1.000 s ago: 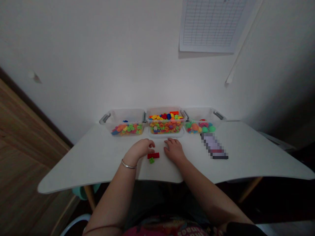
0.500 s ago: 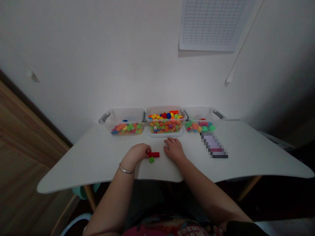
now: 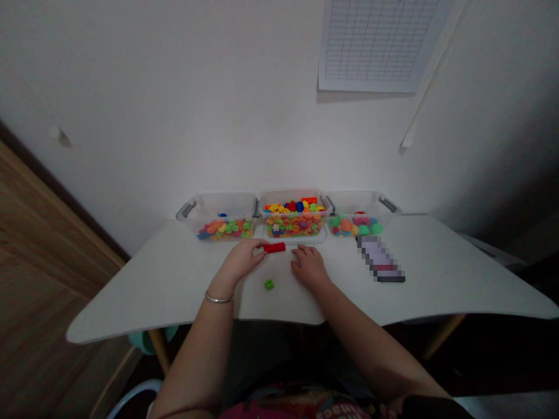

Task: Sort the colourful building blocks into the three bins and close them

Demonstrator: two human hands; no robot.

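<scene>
My left hand (image 3: 244,257), with a silver bangle at its wrist, pinches the left end of a long red toy brick (image 3: 275,248) between thumb and fingers. The brick lies level, just in front of the middle bin. Closer to me, a small green toy piece (image 3: 269,284) rests on the white table (image 3: 174,285). My right hand (image 3: 309,266) lies on the tabletop to the right of the brick, its fingers slightly bent and apart, holding nothing.
Along the wall stand three clear plastic bins: a left bin (image 3: 225,215), a middle bin (image 3: 294,214) on a pale lid, and a right bin (image 3: 356,214), all with colourful toy pieces. A blurred-out phone-like object (image 3: 379,258) lies at right. A gridded paper (image 3: 375,46) hangs above.
My left hand has moved the red brick away from me, toward the middle bin and away from the green piece. My right hand and the green piece have stayed put.
</scene>
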